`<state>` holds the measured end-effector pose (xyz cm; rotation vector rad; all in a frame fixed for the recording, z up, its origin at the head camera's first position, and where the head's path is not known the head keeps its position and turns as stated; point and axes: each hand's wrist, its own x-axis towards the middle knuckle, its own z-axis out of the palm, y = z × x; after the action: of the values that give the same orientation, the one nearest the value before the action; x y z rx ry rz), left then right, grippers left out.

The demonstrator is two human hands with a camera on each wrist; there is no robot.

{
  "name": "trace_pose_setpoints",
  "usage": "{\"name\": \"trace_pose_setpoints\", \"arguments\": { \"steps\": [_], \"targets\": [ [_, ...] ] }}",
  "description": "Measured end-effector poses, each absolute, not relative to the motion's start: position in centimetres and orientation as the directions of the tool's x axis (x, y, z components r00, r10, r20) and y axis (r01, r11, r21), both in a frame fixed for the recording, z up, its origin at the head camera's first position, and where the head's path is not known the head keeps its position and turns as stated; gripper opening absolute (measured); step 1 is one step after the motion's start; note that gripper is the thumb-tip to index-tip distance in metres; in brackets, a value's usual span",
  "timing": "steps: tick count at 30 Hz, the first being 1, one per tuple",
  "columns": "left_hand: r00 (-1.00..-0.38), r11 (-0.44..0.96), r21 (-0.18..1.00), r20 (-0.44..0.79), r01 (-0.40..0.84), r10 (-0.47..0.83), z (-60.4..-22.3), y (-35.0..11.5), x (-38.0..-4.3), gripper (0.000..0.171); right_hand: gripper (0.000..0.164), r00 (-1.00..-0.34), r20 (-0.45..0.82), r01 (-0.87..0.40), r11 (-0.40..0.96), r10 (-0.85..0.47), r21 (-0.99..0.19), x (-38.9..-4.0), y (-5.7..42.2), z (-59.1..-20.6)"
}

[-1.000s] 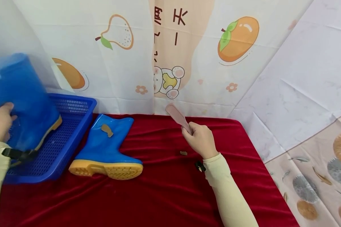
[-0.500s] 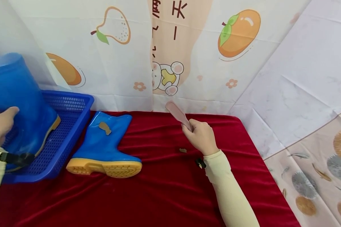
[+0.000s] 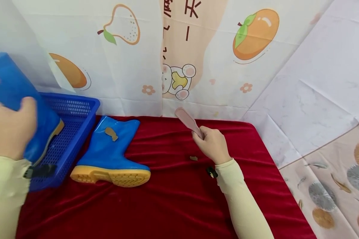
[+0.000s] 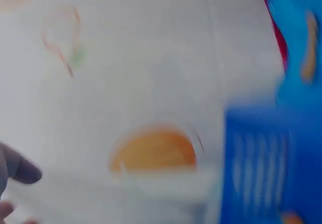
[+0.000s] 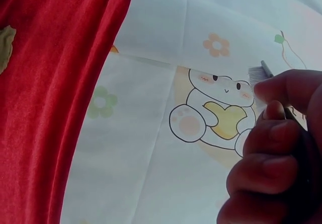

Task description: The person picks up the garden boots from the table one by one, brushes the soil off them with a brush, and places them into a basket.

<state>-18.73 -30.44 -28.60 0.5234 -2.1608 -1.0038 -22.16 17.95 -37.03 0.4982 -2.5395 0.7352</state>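
Note:
My left hand (image 3: 12,129), blurred, is raised in front of a blue rubber boot (image 3: 43,114) with its thumb apart from the fingers. That boot stands tilted in a blue plastic basket (image 3: 91,116), partly hidden by the hand. In the left wrist view only the hand's thumb (image 4: 22,169) and some fingertips show at the left edge, touching nothing. My right hand (image 3: 213,144) grips a pink brush (image 3: 186,120) by its handle, and pale bristles show in the right wrist view. A second blue boot (image 3: 110,146) lies on its side with a brown patch on its shaft.
A red cloth (image 3: 167,205) covers the table. On it, near my right hand, lies a small brown scrap (image 3: 193,158). Behind the table hangs a white curtain (image 3: 122,76) printed with fruit, and the basket's wall stands close to the lying boot.
My left hand has let go of the boot in the basket and moved right, away from it. The right hand with the brush has stayed almost still.

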Motion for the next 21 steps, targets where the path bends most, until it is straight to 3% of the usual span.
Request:
{"name": "trace_pose_setpoints", "arguments": {
  "steps": [3, 6, 8, 12, 21],
  "targets": [
    [-0.767, 0.673, 0.721, 0.522, 0.163, -0.373, -28.7, -27.0, -18.9, 0.048, 0.038, -0.836, 0.502, -0.453, 0.794, -0.221, -0.405, -22.1, 17.8, -36.9],
    [-0.896, 0.663, 0.717, 0.416, 0.217, -0.157, -29.3, -23.7, -19.1, 0.048, 0.038, -0.837, 0.502, -0.452, 0.793, -0.218, -0.408, -22.0, 17.8, -36.8],
    [-0.942, 0.66, 0.715, 0.333, 0.23, -0.032, -30.3, -21.8, -19.5, 0.051, 0.039, -0.839, 0.503, -0.445, 0.795, -0.208, -0.413, -21.9, 17.9, -36.9],
    [-0.97, 0.635, 0.739, 0.232, 0.225, 0.073, -32.1, -19.6, -20.4, 0.055, 0.039, -0.845, 0.494, -0.44, 0.792, -0.206, -0.423, -21.8, 17.9, -36.9],
    [-0.977, 0.703, 0.68, 0.175, 0.208, 0.12, -34.3, -19.3, -21.1, 0.053, 0.038, -0.85, 0.467, -0.447, 0.801, -0.243, -0.398, -21.8, 17.5, -36.9]
  ]
}}
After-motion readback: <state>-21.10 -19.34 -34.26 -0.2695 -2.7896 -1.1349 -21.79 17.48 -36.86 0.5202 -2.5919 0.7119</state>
